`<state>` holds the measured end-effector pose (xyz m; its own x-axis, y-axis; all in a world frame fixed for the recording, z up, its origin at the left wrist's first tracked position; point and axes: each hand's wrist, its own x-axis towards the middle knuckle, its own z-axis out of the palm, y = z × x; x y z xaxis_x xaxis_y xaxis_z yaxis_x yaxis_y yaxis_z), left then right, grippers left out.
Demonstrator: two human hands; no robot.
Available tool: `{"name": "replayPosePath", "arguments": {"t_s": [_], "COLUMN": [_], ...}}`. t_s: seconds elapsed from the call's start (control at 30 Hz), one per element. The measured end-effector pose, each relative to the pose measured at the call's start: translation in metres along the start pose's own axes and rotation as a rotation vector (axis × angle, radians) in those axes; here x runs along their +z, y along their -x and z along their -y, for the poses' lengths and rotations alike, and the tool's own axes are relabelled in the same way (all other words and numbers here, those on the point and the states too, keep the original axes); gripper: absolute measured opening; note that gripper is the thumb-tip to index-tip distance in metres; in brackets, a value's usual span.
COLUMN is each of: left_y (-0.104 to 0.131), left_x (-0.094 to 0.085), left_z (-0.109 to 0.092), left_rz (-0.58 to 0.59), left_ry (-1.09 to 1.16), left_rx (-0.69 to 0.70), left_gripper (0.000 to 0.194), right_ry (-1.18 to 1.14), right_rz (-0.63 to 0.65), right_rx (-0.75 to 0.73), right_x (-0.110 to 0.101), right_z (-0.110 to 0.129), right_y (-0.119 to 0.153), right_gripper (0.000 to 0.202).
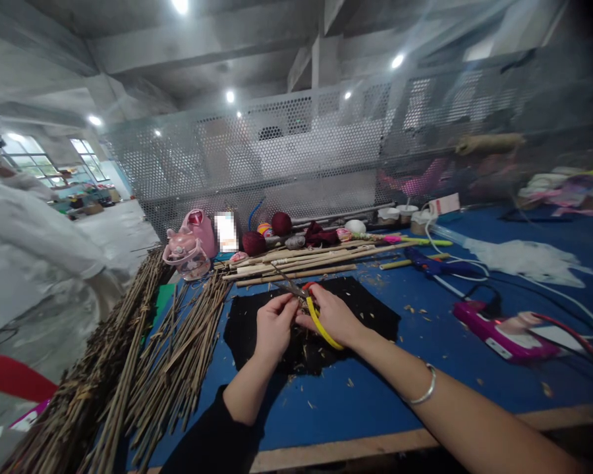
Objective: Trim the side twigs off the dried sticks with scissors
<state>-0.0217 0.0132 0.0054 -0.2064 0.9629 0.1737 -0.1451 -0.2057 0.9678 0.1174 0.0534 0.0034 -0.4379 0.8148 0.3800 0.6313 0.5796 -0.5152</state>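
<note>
My right hand (pixel 333 316) is wrapped round a pair of shears (pixel 322 326) with a yellow and red handle. Their dark metal blades point up and left, past my left fingertips. Close beside them my left hand (pixel 274 329) is closed in a pinch. What lies between its fingers is too small and hidden to name. Both hands are over a black cloth (pixel 360 306) strewn with small pale scraps. Left of the cloth lies a loose pile of thin brown sticks (pixel 182 355).
A thick bundle of twigs (pixel 96 359) lines the blue table's left side. Behind the cloth lie bamboo sticks (pixel 296 270), dark red yarn balls (pixel 281 224) and a pink bottle (pixel 185 257). At right are a blue glue gun (pixel 437 265) and a magenta power strip (pixel 499 332). A person (pixel 34 230) stands at left.
</note>
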Motion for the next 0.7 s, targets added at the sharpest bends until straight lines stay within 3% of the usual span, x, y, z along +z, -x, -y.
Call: {"name": "replayPosePath", "arguments": {"t_s": [0.37, 0.7], "left_y": [-0.0008, -0.0018], "left_x": [-0.0012, -0.0017], "left_z": [0.0029, 0.0007], "left_rz": [-0.051, -0.038], "left_ry": [-0.026, 0.017], "left_rx": [0.045, 0.006], "left_gripper": [0.024, 0.023], "right_ry": [0.001, 0.078], "right_rz": [0.045, 0.016], "right_rx": [0.092, 0.046], "right_x": [0.0009, 0.001], "right_z": [-0.0009, 0.0023], "right_y": [-0.002, 0.0011], "right_gripper": [0.035, 0.041]}}
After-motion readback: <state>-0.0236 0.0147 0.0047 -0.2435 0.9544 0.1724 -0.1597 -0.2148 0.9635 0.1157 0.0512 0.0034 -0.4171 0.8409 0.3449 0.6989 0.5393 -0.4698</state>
